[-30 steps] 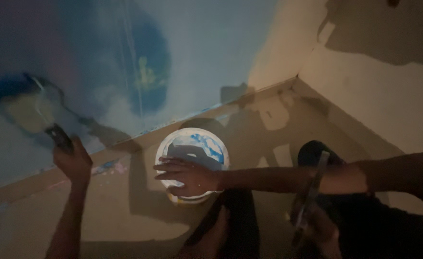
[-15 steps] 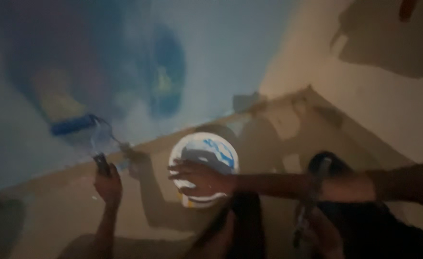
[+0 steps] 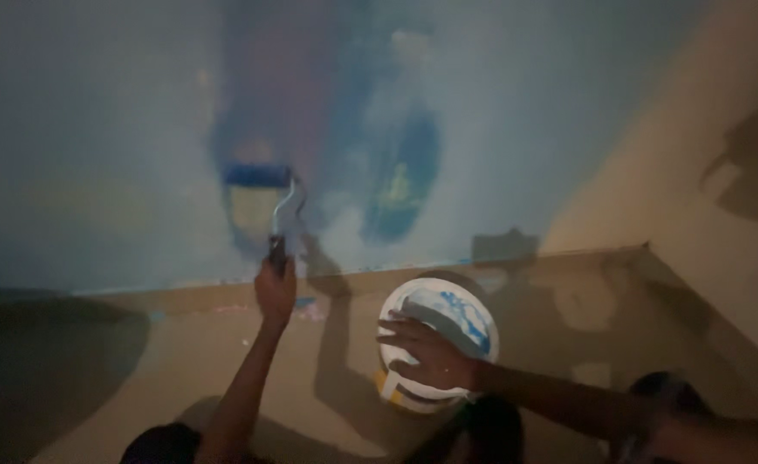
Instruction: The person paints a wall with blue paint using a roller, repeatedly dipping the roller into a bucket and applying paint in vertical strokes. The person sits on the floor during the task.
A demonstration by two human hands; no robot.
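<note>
My left hand (image 3: pixel 274 288) grips the dark handle of a paint roller (image 3: pixel 258 176). Its blue sleeve lies flat against the blue-painted wall (image 3: pixel 516 103), above my hand. My right hand (image 3: pixel 426 354) rests with fingers spread on the rim of a white paint bucket (image 3: pixel 447 318) that holds blue paint. The bucket stands on the tan floor close to the wall's base.
Darker wet blue patches (image 3: pixel 409 172) mark the wall right of the roller. The wall meets an unpainted tan wall (image 3: pixel 722 215) at a corner on the right. My knees (image 3: pixel 490 430) show at the bottom edge. The scene is dim.
My left hand has swung the roller to the right and up the wall, closer to the bucket. My right hand has stayed on the bucket's rim.
</note>
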